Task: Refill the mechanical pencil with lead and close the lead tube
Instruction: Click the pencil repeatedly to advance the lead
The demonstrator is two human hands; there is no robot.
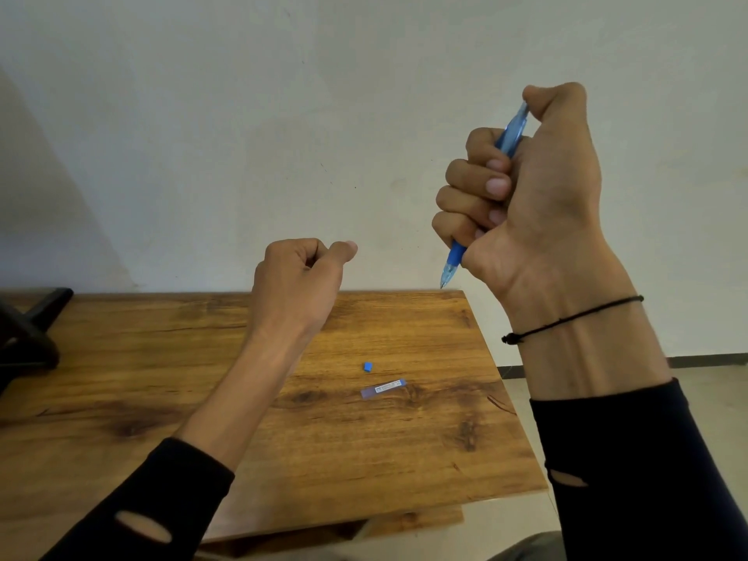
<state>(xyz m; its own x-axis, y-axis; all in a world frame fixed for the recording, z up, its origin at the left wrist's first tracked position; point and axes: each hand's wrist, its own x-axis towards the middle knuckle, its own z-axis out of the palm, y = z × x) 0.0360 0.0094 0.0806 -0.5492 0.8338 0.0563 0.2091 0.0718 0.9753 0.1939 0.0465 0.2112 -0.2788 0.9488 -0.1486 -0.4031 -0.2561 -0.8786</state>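
From the head camera, your right hand (526, 188) is raised well above the table, closed in a fist around the blue pencil (511, 133). All four fingers wrap the barrel and your thumb presses on its top end. The pencil runs at a slant through the fist: the upper part shows between thumb and index finger, and the darker blue grip and clear tip (445, 277) stick out below your little finger, pointing down toward the far edge of the table. A thin black cord (574, 317) circles that wrist, above the black sleeve (647, 479).

Your left hand (299, 277) is held up over the middle of the table, lower than the right and well apart from it. Its fingers are curled in and the thumb lies against the side of the index finger; whether anything thin is pinched there cannot be told from this angle.

On the wooden table (121, 378), the small clear lead tube (383, 389) lies flat on its side, right of centre, with a white label along it and a blue end toward the right. Just beyond it, near but not touching, lies a small blue cap (367, 366). Neither hand touches these two.

At the far left edge of the table sits a dark stand (28, 330), only partly in view. A pale wall (243, 115) rises behind the table.
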